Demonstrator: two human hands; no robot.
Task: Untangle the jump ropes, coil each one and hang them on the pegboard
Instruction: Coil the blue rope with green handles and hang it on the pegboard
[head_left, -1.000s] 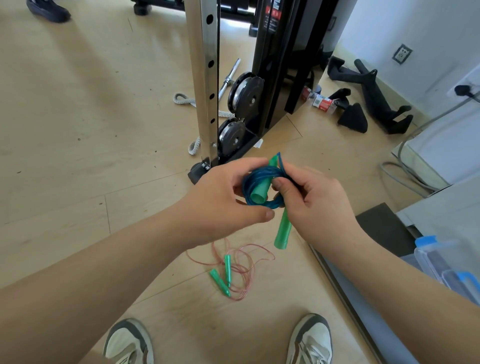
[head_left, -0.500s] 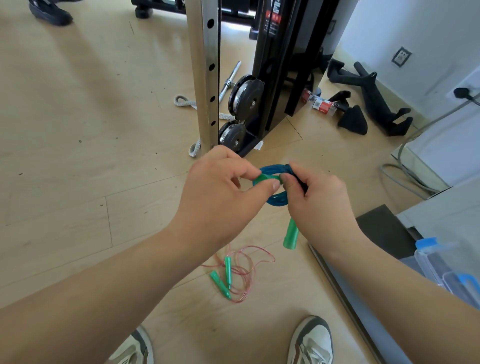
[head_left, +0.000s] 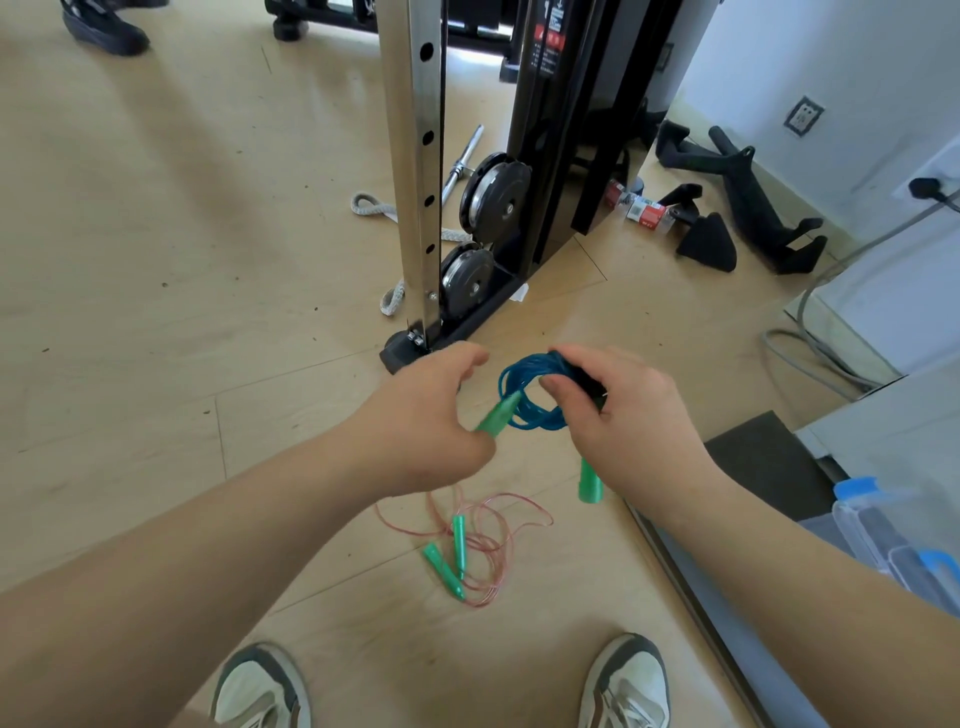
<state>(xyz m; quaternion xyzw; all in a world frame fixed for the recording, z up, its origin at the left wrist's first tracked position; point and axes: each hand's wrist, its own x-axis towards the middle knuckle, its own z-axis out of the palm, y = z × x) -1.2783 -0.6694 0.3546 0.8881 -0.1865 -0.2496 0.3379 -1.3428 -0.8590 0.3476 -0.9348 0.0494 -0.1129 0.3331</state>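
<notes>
**A:** What has changed?

**B:** The hands were together at the coil; now they're apart. The left hand (head_left: 431, 415) has drawn away, pinching one green handle (head_left: 498, 415) that slants out at 8 o'clock of the blue jump rope (head_left: 530, 400). The right hand (head_left: 618, 415) clamps that rope as a tight coil in mid-air.

**A:** Meaning?

**B:** I'd judge the handle is being pulled through to lock the coil. Hanging isn't done, and no pegboard is in view.

**A:** Count?

**B:** Two ropes: the blue one in hand, and the pink jump rope (head_left: 511, 525) lying loose on the floor (head_left: 156, 312) at 6 o'clock. Four handles: the pinched one, a dangling handle (head_left: 589, 480) at 5 o'clock, and the pink rope's pair (head_left: 460, 540).
</notes>
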